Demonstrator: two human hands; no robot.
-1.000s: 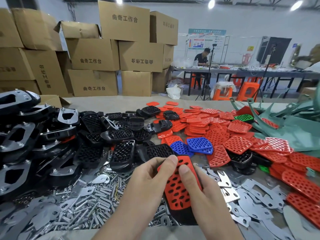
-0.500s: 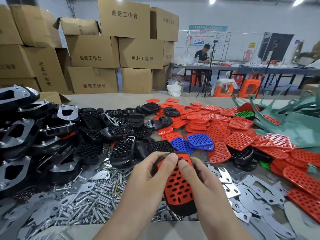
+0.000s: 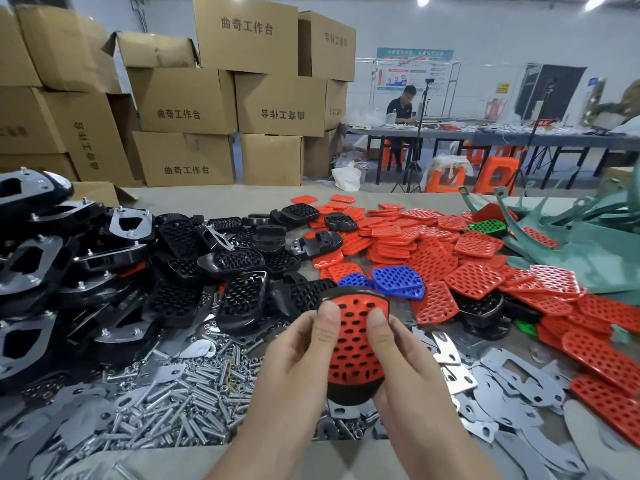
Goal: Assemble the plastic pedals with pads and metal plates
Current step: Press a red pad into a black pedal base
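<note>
Now the left hand [image 3: 298,355] and right hand [image 3: 408,368] grip one black pedal [image 3: 349,393] near centre, thumbs pressing its one red pad [image 3: 353,344]; two blue pads [image 3: 398,280] lie beyond. Earlier the pad hid the pedal's far rim.

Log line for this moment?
step: pad fitting | red pad: in black pedal | left hand: grips pedal, thumb on pad | right hand: grips pedal, thumb on pad | metal plates: untouched

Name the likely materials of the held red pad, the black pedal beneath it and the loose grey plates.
Red pad: matte plastic or rubber, uniformly coloured with moulded holes. Black pedal: probably hard plastic, slightly glossy at its rim. Grey plates: thin stamped metal, likely steel, with silvery reflections.
</note>
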